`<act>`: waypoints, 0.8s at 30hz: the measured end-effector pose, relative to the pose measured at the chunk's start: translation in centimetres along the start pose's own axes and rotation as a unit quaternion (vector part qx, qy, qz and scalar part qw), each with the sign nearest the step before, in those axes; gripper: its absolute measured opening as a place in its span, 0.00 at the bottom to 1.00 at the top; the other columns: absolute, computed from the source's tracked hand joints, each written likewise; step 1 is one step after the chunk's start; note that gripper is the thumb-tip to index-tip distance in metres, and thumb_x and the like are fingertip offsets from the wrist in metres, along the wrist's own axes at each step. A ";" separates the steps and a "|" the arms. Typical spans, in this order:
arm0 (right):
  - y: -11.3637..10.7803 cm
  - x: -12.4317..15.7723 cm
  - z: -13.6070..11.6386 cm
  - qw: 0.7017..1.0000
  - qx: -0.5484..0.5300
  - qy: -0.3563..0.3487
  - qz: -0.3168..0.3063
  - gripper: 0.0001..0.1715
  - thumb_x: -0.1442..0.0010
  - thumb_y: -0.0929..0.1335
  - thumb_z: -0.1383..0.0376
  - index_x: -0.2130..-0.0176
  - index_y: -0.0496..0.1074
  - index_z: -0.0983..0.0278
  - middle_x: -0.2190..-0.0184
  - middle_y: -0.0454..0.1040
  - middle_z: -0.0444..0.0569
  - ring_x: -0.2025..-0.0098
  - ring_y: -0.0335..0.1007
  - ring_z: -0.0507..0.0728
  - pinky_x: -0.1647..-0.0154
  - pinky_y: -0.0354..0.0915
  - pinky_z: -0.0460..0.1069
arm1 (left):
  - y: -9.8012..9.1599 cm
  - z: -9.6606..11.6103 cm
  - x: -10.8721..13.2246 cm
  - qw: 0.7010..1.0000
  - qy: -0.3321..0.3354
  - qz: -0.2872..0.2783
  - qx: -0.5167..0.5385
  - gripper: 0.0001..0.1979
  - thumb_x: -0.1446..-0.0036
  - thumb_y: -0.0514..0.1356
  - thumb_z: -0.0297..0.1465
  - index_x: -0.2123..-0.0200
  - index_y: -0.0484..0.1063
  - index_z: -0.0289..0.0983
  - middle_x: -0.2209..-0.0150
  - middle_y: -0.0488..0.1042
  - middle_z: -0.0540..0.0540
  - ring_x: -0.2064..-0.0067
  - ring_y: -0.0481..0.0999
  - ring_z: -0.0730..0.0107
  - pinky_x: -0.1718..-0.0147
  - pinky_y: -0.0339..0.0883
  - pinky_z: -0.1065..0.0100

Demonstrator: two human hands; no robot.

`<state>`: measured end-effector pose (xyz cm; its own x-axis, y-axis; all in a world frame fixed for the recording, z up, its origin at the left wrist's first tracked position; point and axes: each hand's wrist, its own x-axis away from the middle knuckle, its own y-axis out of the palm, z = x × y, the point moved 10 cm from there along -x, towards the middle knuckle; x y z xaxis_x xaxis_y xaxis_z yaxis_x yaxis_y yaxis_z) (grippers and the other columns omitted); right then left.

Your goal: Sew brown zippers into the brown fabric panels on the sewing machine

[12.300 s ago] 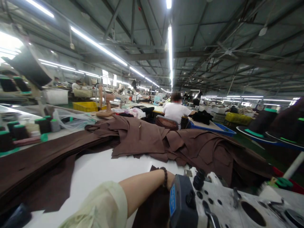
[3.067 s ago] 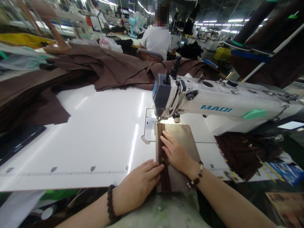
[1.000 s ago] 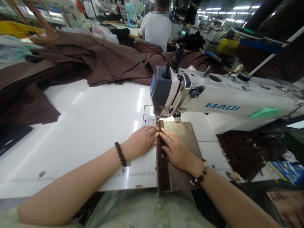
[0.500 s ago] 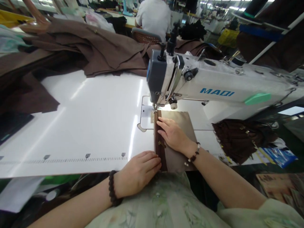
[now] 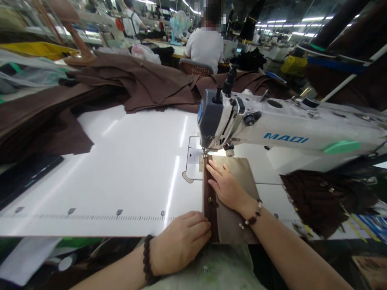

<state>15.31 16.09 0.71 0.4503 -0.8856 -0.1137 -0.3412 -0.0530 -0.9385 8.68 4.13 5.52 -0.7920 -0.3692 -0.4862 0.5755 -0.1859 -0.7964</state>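
Note:
A taupe fabric piece [image 5: 234, 223] lies under the sewing machine [image 5: 256, 125], its far left corner at the presser foot [image 5: 205, 154]. Along its left side runs a dark brown zipper strip [image 5: 213, 219] with a small metal zipper pull [image 5: 211, 199]. My right hand [image 5: 228, 187] rests flat on the fabric just in front of the foot, fingers stretched toward the strip. At the near left edge, my left hand [image 5: 184, 241] has its fingers curled closed on the zipper-strip end; the thumb is hidden.
Brown fabric sheets [image 5: 151, 80] are heaped behind and left of the white table [image 5: 136, 161]. A black phone-like object [image 5: 27, 177] lies at left. Right of the work sits a dark brown sewn bundle [image 5: 326, 197]. A person in white [image 5: 205, 48] sits beyond.
The view has tilted upward, so everything appears lower and slightly further right. Both hands and the fabric piece keep nearly the same place relative to the machine.

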 end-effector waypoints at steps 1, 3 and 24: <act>0.0 0.0 0.0 1.000 0.000 0.000 0.000 0.26 0.38 0.57 0.66 0.41 0.56 0.68 0.39 0.52 0.54 0.36 0.45 0.58 0.37 0.46 0.61 | 0.0 0.0 0.0 1.000 0.000 -0.001 -0.001 0.14 0.36 0.44 0.22 0.62 0.69 0.26 0.65 0.73 0.40 0.60 0.70 0.64 0.58 0.68 0.64; 0.0 0.0 0.0 1.000 0.000 0.002 0.002 0.26 0.38 0.57 0.67 0.41 0.56 0.68 0.39 0.52 0.55 0.37 0.46 0.58 0.37 0.46 0.62 | 0.0 0.0 -0.1 1.000 -0.005 -0.005 -0.001 0.15 0.36 0.42 0.23 0.61 0.69 0.27 0.65 0.73 0.40 0.60 0.70 0.64 0.58 0.68 0.64; 2.2 1.3 0.9 0.946 0.165 -0.201 0.194 0.32 0.40 0.59 0.60 0.38 0.52 0.66 0.43 0.61 0.52 0.47 0.65 0.61 0.56 0.69 0.53 | -27.3 -19.0 13.9 0.781 -0.505 0.080 -0.358 0.12 0.38 0.51 0.29 0.57 0.70 0.31 0.51 0.70 0.39 0.50 0.69 0.58 0.49 0.61 0.60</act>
<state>15.91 15.26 -1.80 0.6437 -0.5583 -0.5235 -0.2990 0.4463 -0.8435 -21.89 21.43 13.69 0.0518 -0.9331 -0.3559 0.1017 0.3594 -0.9276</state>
